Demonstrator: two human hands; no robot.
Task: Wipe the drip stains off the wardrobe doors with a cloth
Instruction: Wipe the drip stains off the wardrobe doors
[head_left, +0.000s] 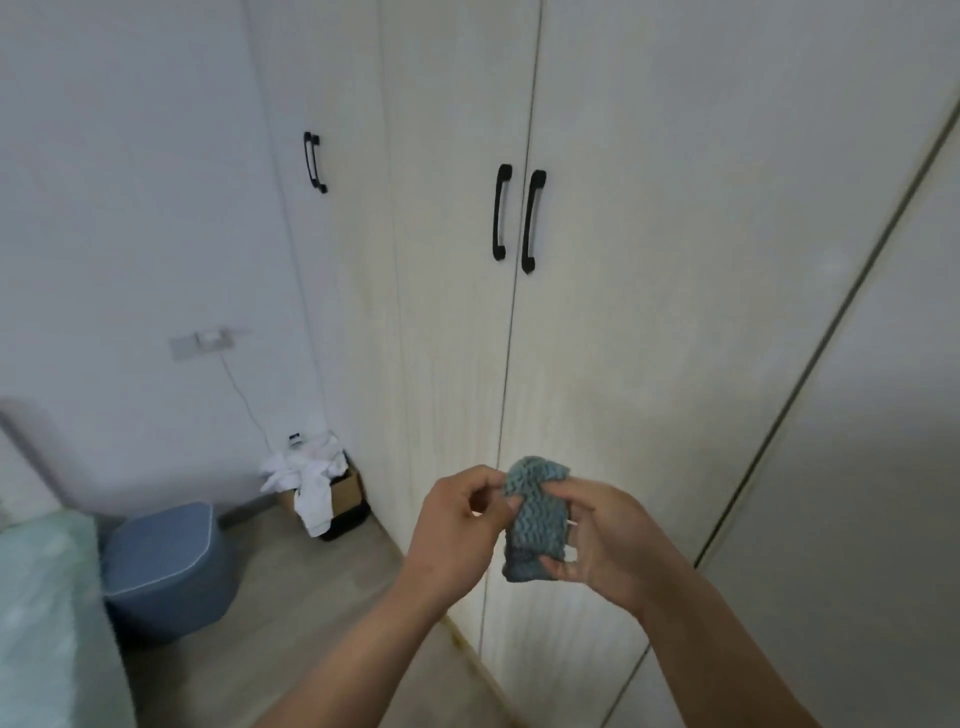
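Head view: a blue-grey, zigzag-weave cloth (535, 519), folded small, is held in front of the wardrobe doors (623, 322), low before the middle seam. The left hand (457, 519) pinches its upper left edge; the right hand (597, 535) grips its right side. A rag-filled box (347, 492) and a blue stool (166, 566) stand on the floor at the wardrobe's left end. The cloth's long axis runs upright.

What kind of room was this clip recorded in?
Probably a bedroom: tall wardrobe doors with black handles, what looks like a bed edge with a pale green cover at lower left, and a cardboard box of white laundry on the floor.
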